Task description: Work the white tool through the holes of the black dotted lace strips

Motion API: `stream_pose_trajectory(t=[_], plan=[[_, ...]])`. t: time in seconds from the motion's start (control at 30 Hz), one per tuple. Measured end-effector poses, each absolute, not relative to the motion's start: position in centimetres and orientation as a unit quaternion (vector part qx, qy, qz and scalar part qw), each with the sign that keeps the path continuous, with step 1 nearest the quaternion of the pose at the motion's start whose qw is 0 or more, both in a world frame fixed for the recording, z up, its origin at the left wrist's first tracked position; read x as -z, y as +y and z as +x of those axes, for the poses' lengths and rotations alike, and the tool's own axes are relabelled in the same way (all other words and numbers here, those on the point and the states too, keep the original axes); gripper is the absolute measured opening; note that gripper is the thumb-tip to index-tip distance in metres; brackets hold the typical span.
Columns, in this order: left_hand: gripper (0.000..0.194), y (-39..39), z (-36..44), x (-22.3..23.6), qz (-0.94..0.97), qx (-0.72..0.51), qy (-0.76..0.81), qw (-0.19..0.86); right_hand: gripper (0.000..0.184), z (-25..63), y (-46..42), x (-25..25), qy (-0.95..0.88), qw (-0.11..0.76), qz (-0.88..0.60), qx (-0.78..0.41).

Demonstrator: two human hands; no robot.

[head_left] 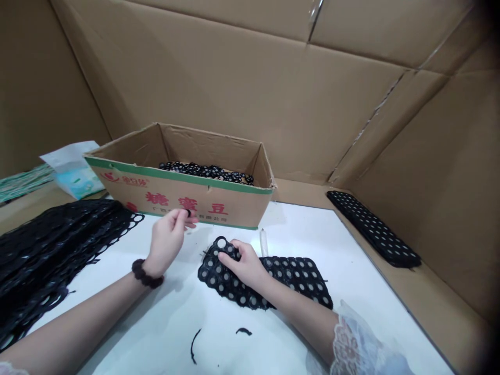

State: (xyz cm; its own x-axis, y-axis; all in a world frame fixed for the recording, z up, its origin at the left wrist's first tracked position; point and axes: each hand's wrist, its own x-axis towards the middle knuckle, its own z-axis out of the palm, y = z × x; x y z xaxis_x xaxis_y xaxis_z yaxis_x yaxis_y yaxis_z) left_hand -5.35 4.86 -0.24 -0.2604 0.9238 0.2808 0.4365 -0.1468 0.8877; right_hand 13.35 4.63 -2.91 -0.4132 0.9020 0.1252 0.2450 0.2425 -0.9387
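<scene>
My left hand (171, 234) is raised in front of the cardboard box (234, 203), its fingertips pinched on a small black piece (189, 213) whose exact shape is hard to make out. A dark band circles that wrist. My right hand (247, 264) grips the left part of a black sheet with rows of round holes (299, 273), thumb on top. The sheet's upper left corner tilts up off the white table, and my hand and forearm cover its middle. Inside the box lie many small black ringed pieces (207, 171).
Black perforated sheets are piled (58, 245) at the left. Another black sheet stack (373, 229) lies by the right cardboard wall. Two black scraps (244, 331) rest on the white tabletop (156, 333) up front. A whitish stick (263, 242) and a plastic packet (76, 174) lie farther back.
</scene>
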Motion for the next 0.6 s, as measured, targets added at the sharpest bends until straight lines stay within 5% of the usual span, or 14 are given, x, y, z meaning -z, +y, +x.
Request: stream_pose_trajectory(t=[0.1, 0.2, 0.6], plan=[[0.029, 4.2, -5.2, 0.7, 0.699, -0.435, 0.566, 0.043, 0.023, 13.4, 4.8, 2.8, -0.684, 0.368, -0.408, -0.48], [0.031, 3.1, -3.8, 1.5, 0.806, -0.328, 0.492, 0.02, 0.023, 13.5, 4.9, 2.6, -0.665, 0.39, -0.411, -0.486], [0.028, 3.4, -2.2, 1.7, 0.596, -0.391, 0.452, 0.536, 0.02, 13.6, 4.7, 2.5, -0.665, 0.406, -0.369, -0.506]])
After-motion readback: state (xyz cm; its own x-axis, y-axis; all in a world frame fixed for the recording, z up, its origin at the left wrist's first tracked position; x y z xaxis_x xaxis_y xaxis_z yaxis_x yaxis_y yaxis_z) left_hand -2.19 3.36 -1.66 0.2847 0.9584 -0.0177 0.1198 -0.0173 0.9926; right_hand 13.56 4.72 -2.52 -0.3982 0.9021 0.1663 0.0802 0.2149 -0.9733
